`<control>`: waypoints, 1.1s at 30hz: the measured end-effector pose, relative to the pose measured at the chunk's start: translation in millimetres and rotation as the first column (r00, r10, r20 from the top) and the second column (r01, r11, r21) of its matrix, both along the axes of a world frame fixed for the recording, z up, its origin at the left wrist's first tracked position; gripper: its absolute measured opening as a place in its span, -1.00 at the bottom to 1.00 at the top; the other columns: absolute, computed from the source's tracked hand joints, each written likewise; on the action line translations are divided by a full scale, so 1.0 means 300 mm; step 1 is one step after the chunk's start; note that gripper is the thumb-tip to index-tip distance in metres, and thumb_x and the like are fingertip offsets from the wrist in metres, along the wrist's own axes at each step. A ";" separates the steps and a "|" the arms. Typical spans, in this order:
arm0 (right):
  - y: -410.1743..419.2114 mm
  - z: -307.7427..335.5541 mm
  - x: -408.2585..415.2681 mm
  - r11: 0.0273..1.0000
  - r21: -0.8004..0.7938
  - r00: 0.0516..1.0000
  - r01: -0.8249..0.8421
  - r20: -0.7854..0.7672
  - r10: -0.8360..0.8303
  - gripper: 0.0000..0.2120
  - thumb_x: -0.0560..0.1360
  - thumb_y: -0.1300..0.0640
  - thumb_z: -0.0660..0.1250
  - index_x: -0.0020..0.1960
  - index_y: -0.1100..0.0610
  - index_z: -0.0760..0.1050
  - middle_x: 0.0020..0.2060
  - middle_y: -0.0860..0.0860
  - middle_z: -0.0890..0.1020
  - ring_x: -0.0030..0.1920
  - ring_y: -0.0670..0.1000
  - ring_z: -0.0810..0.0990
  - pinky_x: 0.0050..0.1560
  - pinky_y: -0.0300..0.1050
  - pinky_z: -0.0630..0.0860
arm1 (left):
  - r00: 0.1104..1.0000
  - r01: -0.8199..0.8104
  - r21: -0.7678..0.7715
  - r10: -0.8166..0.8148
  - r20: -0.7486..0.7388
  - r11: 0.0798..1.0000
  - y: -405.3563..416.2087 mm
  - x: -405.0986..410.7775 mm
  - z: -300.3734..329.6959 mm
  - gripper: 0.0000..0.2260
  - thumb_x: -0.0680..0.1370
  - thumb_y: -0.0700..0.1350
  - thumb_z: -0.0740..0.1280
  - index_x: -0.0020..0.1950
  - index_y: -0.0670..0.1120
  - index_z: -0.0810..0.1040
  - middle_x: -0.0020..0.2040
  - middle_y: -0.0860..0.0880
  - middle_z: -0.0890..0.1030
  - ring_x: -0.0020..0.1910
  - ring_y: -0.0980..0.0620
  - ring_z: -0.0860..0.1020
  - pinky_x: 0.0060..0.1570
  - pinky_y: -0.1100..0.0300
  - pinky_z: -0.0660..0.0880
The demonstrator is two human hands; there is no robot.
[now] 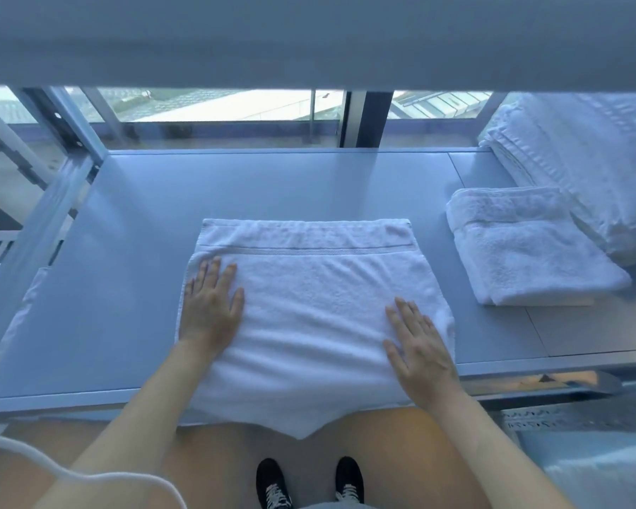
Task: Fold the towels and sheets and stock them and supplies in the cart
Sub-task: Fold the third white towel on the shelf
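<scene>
A white towel (pixel 309 306) lies folded on the grey cart shelf (pixel 125 251), its near edge hanging over the shelf's front rim. My left hand (pixel 210 306) lies flat on the towel's left side, fingers straight. My right hand (pixel 415 343) presses flat on the towel's right side near the front. A smaller folded white towel (pixel 522 251) sits to the right on the same shelf. Behind it stands a tall stack of folded white linen (pixel 584 159).
An upper shelf (pixel 309 38) of the cart spans the top of the view. The cart's metal frame post (pixel 70 141) rises at the left. A window is behind the cart. A white cable (pixel 89 475) crosses the lower left. My shoes are on the wooden floor below.
</scene>
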State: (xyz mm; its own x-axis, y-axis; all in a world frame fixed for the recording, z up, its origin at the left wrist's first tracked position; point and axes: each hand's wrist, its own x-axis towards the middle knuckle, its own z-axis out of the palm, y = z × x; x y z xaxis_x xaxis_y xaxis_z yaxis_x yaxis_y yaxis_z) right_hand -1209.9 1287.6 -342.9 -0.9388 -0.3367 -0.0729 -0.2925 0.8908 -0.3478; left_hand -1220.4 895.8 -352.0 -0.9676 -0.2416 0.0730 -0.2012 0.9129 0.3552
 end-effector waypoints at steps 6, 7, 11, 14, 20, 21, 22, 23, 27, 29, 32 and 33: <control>0.023 0.013 0.159 0.997 0.074 1.000 0.008 0.028 -0.010 -0.40 0.72 -0.06 0.07 0.67 -0.05 -0.13 0.65 -0.14 -0.18 0.64 -0.10 -0.27 0.64 0.02 -0.14 | 0.989 0.027 -0.097 -0.041 -0.139 0.995 0.130 0.207 0.061 -0.64 0.58 -0.05 0.16 0.24 -0.10 0.64 0.27 -0.11 0.61 0.14 -0.27 0.58 0.01 -0.12 0.51; 0.024 0.021 0.182 0.997 0.068 0.999 0.024 0.037 -0.027 -0.41 0.72 -0.05 0.08 0.67 -0.04 -0.08 0.66 -0.12 -0.12 0.65 -0.08 -0.21 0.64 0.03 -0.08 | 0.997 0.015 -0.098 -0.022 -0.072 0.995 0.159 0.250 0.058 -0.55 0.58 0.02 0.13 0.35 -0.10 0.60 0.38 -0.12 0.57 0.24 -0.24 0.57 0.09 -0.14 0.51; 0.041 0.032 0.235 0.997 -0.010 0.986 0.072 -0.148 -0.073 -0.48 0.60 -0.03 0.13 0.47 0.17 0.49 0.46 0.12 0.48 0.44 0.22 0.48 0.37 0.26 0.42 | 0.994 0.046 -0.076 -0.038 0.107 0.996 0.234 0.449 0.012 -0.34 0.61 0.24 0.01 0.65 -0.05 0.23 0.66 -0.06 0.19 0.63 -0.13 0.19 0.52 -0.26 0.18; 0.048 0.017 0.203 0.998 -0.013 0.994 0.053 -0.099 -0.054 -0.44 0.62 -0.06 0.05 0.57 0.09 0.35 0.57 0.07 0.33 0.58 0.17 0.29 0.53 0.28 0.21 | 0.990 0.057 -0.049 -0.050 0.135 0.997 0.212 0.475 -0.013 -0.32 0.64 0.32 -0.09 0.67 -0.01 0.14 0.68 -0.01 0.10 0.66 -0.09 0.08 0.57 -0.24 0.07; 0.011 -0.032 -0.110 0.994 0.112 1.000 0.010 -0.017 -0.008 -0.37 0.65 -0.23 -0.12 0.68 -0.12 -0.15 0.66 -0.14 -0.21 0.65 -0.04 -0.26 0.63 0.07 -0.22 | 0.979 0.039 -0.049 -0.028 0.200 0.998 0.129 0.205 -0.001 -0.28 0.58 0.36 -0.20 0.70 0.07 -0.11 0.69 0.08 -0.18 0.67 0.02 -0.18 0.62 -0.11 -0.19; -0.004 -0.034 -0.175 0.992 0.123 1.000 0.012 -0.021 -0.009 -0.37 0.66 -0.22 -0.08 0.68 -0.12 -0.14 0.66 -0.14 -0.21 0.65 -0.03 -0.24 0.63 0.07 -0.21 | 0.979 0.031 -0.048 -0.021 0.203 0.998 0.110 0.139 0.001 -0.27 0.58 0.36 -0.19 0.70 0.07 -0.09 0.69 0.07 -0.16 0.67 0.01 -0.16 0.61 -0.10 -0.19; -0.022 -0.033 -0.238 0.991 0.134 0.999 0.021 -0.028 -0.018 -0.38 0.68 -0.19 -0.03 0.68 -0.11 -0.12 0.66 -0.13 -0.19 0.66 -0.02 -0.20 0.63 0.08 -0.20 | 0.977 0.027 -0.048 -0.017 0.211 0.998 0.093 0.069 0.004 -0.29 0.60 0.35 -0.15 0.70 0.05 -0.07 0.70 0.04 -0.13 0.67 0.00 -0.14 0.61 -0.11 -0.19; -0.043 -0.028 -0.299 0.989 0.143 0.999 0.036 -0.034 -0.032 -0.38 0.69 -0.17 0.01 0.69 -0.10 -0.09 0.67 -0.12 -0.16 0.66 -0.01 -0.17 0.63 0.08 -0.18 | 0.975 0.027 -0.048 -0.016 0.222 0.998 0.074 -0.001 0.008 -0.32 0.64 0.32 -0.09 0.70 0.04 -0.05 0.70 0.02 -0.10 0.68 -0.01 -0.12 0.61 -0.13 -0.17; -0.132 0.009 -0.472 0.984 0.159 0.996 0.084 -0.012 -0.083 -0.39 0.70 -0.15 0.03 0.69 -0.07 -0.05 0.68 -0.06 -0.10 0.66 0.01 -0.13 0.62 0.11 -0.17 | 0.955 0.043 -0.035 -0.031 0.295 0.998 0.019 -0.217 0.047 -0.36 0.69 0.24 0.03 0.70 0.02 -0.05 0.70 0.00 -0.12 0.67 -0.02 -0.14 0.60 -0.15 -0.17; -0.152 0.012 -0.501 0.984 0.156 0.996 0.088 -0.007 -0.088 -0.40 0.70 -0.16 0.00 0.69 -0.07 -0.05 0.68 -0.05 -0.10 0.66 0.01 -0.13 0.62 0.11 -0.19 | 0.948 0.042 -0.065 -0.019 0.316 0.997 0.020 -0.248 0.065 -0.37 0.70 0.23 0.02 0.70 0.00 -0.05 0.70 -0.02 -0.11 0.67 -0.04 -0.14 0.60 -0.19 -0.16; -0.146 0.005 -0.488 0.984 0.149 0.995 0.097 -0.020 -0.095 -0.40 0.70 -0.18 -0.01 0.69 -0.07 -0.04 0.68 -0.05 -0.09 0.66 0.01 -0.13 0.62 0.09 -0.20 | 0.972 0.002 -0.134 0.029 0.231 0.991 0.077 -0.162 0.087 -0.39 0.70 0.16 0.09 0.69 -0.01 0.02 0.70 -0.08 -0.01 0.67 -0.12 -0.06 0.57 -0.27 -0.04; -0.137 0.000 -0.482 0.984 0.149 0.995 0.103 -0.025 -0.100 -0.40 0.70 -0.18 -0.01 0.69 -0.07 -0.04 0.68 -0.05 -0.09 0.66 0.01 -0.12 0.62 0.09 -0.20 | 0.980 -0.003 -0.130 0.029 0.197 0.992 0.106 -0.100 0.091 -0.40 0.69 0.14 0.12 0.69 -0.02 0.06 0.69 -0.09 0.03 0.67 -0.14 -0.03 0.56 -0.29 0.01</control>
State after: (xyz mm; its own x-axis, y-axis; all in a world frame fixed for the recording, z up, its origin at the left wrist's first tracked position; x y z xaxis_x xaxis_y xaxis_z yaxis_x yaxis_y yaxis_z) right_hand -1354.6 1246.4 -342.8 -0.9691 -0.2263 -0.0984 -0.2029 0.9577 -0.2038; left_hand -1250.3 927.5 -324.8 -0.9621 -0.2582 -0.0880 -0.2706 0.9444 0.1870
